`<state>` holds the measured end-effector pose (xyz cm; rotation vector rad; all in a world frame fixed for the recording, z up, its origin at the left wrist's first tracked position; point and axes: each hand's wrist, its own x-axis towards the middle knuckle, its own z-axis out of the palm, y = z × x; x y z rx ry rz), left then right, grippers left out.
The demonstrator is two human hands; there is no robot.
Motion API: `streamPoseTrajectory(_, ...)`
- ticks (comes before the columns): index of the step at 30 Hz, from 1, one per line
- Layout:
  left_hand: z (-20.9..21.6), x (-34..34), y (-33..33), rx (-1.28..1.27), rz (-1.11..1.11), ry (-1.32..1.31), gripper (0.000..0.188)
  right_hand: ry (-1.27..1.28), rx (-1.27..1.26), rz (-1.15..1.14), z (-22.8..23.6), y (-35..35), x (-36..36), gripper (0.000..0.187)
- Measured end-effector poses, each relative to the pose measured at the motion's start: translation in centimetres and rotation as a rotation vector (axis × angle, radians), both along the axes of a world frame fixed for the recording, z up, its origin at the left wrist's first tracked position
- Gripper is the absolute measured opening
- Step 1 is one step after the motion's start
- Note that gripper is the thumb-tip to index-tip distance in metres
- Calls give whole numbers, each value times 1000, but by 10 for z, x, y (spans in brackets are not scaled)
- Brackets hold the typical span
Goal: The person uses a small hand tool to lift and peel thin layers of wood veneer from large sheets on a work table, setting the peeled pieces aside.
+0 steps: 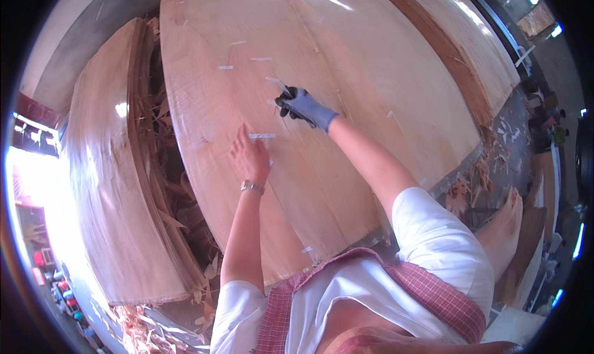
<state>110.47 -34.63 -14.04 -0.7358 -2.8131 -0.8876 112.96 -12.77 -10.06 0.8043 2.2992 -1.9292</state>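
Note:
A large sheet of pale wood veneer [322, 168] lies before me, with several short strips of whitish tape on it. My left hand [250, 158], bare, with a watch [252, 186] at the wrist, rests flat on the sheet with its fingers stretched out. Close by its fingertips is a tape strip [262, 135]. Farther up and to the right, my right hand [303, 108] wears a grey-blue glove with black fingers. It is closed around a slim, light-coloured tool [283, 88] whose kind I cannot make out. Another tape strip [273, 79] lies by the tool's tip.
To the left stands a stack of veneer sheets [102, 193], with torn wood scraps [176, 168] in the gap beside it. More veneer [458, 38] lies at the far right. Shavings [154, 329] are heaped at the lower left and scraps [473, 184] at the right edge.

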Motion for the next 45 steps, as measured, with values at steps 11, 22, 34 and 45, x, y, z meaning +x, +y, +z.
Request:
streamPoseTrajectory(11, -10, -39, -3, 106, -281, -161, 62, -127, 1049, -156, -49, 9, 121, 28)
streamPoseTrajectory(22, -22, 236, -268, -622, 752, -697, 98, -285, 731, -212, -43, -64, 440, 52)
streamPoseTrajectory(34, 77, 210, -34, -161, 140, -101, 31, -34, 567, -78, -46, -13, 585, 37)
streamPoseTrajectory(45, 28, 293, 375, -339, -532, -265, 24, 88, 227, -128, -90, 30, 585, 42)
